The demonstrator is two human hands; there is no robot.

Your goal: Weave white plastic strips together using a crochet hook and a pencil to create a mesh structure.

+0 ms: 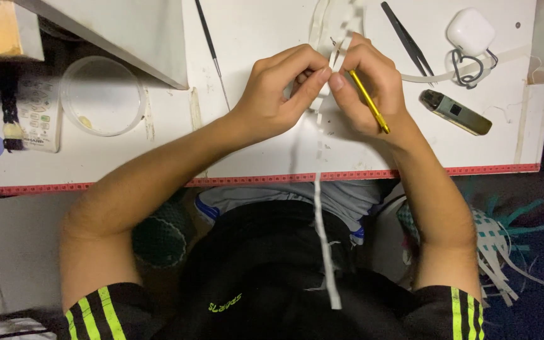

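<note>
We see both hands meeting above the middle of the white table (253, 151), a little in from its near edge, which is trimmed with a red measuring tape (284, 179); our left hand (278, 94) has thumb and forefinger pinched closed on a long narrow white paper strip (323, 239), the other fingers curled in; our right hand (369, 88) pinches the same strip just beside the left, fingertips touching, and also carries a thin yellow pencil-like tool (371, 102) lying slantwise along the hand; the strip runs up toward the far edge and hangs down over the near edge across a dark lap; toward the far right corner lie slim black tweezers (408, 39), a small white rounded case on a metal clip (471, 30) and, nearer us, a flat olive-and-black oblong device (456, 112); a thin black metal needle tool (212, 53) lies left of the hands; near the left edge sit a round clear plastic dish (102, 96) and a white remote control (38, 113); off the right edge, below table level, a half-woven teal and white strip basket (495, 239)
</note>
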